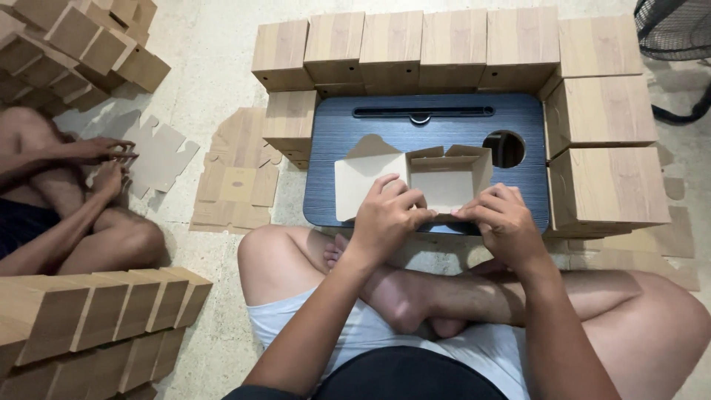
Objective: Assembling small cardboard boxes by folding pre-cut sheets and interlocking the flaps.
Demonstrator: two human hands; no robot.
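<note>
Nearest the camera, the person sits cross-legged on the floor, both forearms reaching forward to a half-formed cardboard box (pixel 444 178) on a dark lap desk (pixel 341 141). The left hand (pixel 385 215) and the right hand (pixel 500 218) sit close together at the box's near wall, fingers curled over its edge and pinching the card. The grip looks like one meant to press the near flap down and hold the walls square, though whether the thumbs lie inside or under the wall cannot be told. The box itself lies just beyond the knuckles, at twelve o'clock from the hands, open side up, with one flap (pixel 363 174) splayed out flat toward ten o'clock of the left hand. The desk probably serves as a firm, level surface for folding.

Farther out, finished wood-patterned boxes (pixel 415 44) are lined up in a row at twelve o'clock behind the desk, with more (pixel 603 163) stacked at two to three o'clock, likely kept within arm's reach yet off the working surface. Flat unfolded blanks (pixel 237 174) lie on the floor at ten o'clock. At nine o'clock a second person's hands (pixel 111 159) hold another blank, with more boxes (pixel 89 307) stacked at eight o'clock. A fan (pixel 674 30) stands at one o'clock, far off.
</note>
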